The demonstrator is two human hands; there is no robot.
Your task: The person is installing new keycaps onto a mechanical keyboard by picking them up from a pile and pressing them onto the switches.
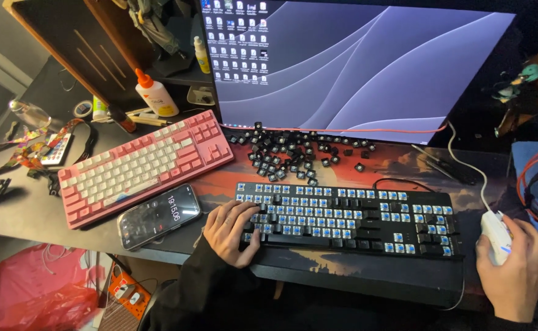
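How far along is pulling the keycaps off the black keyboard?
Mostly done: the black keyboard shows bare blue switches, with loose keycaps piled by the monitor. The left hand rests on its left end; the right hand grips a white mouse. A few black caps remain.

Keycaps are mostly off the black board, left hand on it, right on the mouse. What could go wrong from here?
1. The loose black keycaps lie in an unsorted heap by the monitor's foot; a sweep of an arm could scatter them off the printed desk mat.
2. The left hand rests on the black keyboard with bare blue switches; pressing there may bend an exposed stem.
3. The white mouse under the right hand sits near the desk's edge, so its cable might snag.
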